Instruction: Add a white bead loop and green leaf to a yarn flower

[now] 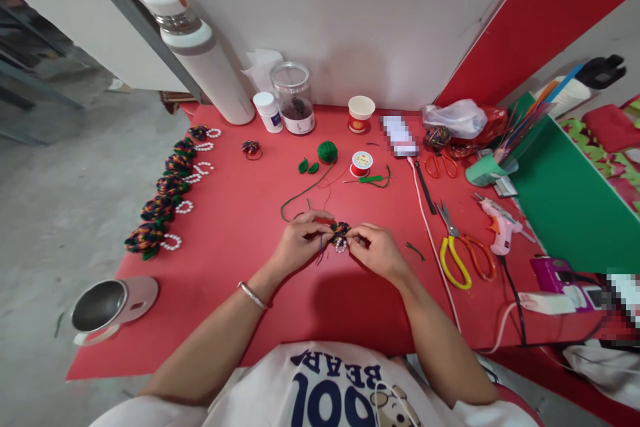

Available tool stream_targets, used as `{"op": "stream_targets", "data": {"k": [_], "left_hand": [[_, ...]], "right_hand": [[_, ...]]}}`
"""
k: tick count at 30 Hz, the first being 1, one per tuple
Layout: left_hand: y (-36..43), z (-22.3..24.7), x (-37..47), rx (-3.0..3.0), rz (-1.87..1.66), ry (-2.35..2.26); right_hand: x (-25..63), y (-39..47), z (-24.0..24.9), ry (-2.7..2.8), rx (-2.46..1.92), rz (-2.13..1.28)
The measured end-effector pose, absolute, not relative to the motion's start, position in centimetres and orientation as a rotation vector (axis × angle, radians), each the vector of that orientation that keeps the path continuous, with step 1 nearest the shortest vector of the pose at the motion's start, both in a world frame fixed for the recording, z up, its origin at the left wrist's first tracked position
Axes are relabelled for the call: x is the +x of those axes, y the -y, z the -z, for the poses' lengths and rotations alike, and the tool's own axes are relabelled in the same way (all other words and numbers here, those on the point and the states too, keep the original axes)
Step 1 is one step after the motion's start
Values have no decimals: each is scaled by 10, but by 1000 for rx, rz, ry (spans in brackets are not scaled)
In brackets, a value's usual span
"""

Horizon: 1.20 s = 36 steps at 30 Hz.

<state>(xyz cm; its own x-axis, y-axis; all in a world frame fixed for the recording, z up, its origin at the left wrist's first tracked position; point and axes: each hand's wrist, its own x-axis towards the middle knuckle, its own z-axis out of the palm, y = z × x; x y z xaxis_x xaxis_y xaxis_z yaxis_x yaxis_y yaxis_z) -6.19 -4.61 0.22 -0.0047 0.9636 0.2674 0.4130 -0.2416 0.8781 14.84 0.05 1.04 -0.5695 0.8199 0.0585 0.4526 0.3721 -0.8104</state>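
Between my two hands, above the red table, is a small multicoloured yarn flower with a loop of white beads hanging at its near side. My left hand pinches its left edge, and loose dark yarn ends trail under those fingers. From the other side my right hand pinches the right edge. Past the hands lie a green yarn ball, two crocheted green leaves, a spool of red thread and a green-handled crochet hook.
Several yarn flowers with bead loops line the table's left side. A mug stands front left; a tall white bottle, jar and paper cup stand behind. Scissors, a pink glue gun and cables lie right.
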Motion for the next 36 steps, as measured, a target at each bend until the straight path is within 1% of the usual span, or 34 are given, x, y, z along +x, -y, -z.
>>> {"op": "stream_targets", "data": {"k": [10, 16, 20, 27, 36], "left_hand": [[47, -4, -58, 1582, -1215, -1427], [48, -5, -55, 1515, -1271, -1429], [48, -5, -54, 1412, -1276, -1387], [51, -9, -46, 974, -1194, -1134], [48, -6, -47, 990, -1233, -1142]], "right_hand": [[146, 1, -14, 2103, -1097, -1155], [144, 3, -16, 2022, -1146, -1279], [144, 2, -16, 2035, -1146, -1268], [143, 4, -15, 2057, -1137, -1278], [142, 3, -10, 2063, -1119, -1280]]}}
